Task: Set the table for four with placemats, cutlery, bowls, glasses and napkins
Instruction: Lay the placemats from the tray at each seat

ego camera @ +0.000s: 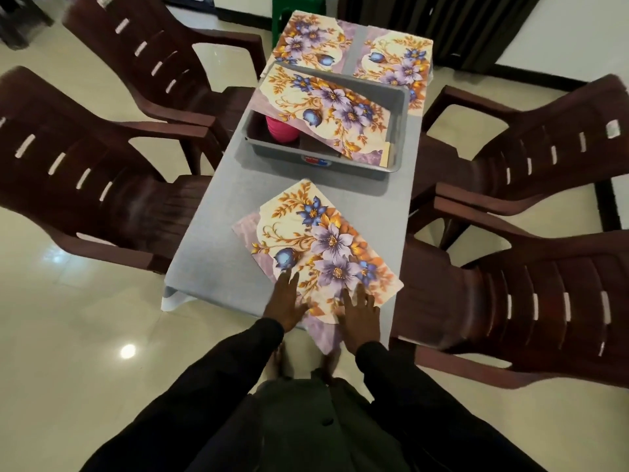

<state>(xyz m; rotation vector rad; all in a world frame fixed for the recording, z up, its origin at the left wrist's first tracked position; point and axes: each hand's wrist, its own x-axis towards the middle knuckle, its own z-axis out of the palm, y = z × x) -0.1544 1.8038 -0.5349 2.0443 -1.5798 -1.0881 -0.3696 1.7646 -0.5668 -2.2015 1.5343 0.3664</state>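
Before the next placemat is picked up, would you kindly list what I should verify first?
1. Near placemat square to the table: not ok, skewed, one corner overhangs the near edge.
2. Left hand and right hand free: ok, both rest flat on it.
3. Far-left placemat and far-right placemat laid: ok.
4. Fourth placemat reachable: ok, lies across the grey tub.
5. Tub's contents complete: cannot tell, the mat covers most.

A placemat (326,110) lying across the grey tray (279,156) hides most of its contents; only part of a pink stack (280,129) shows. Chairs (544,155) run off the side edges.
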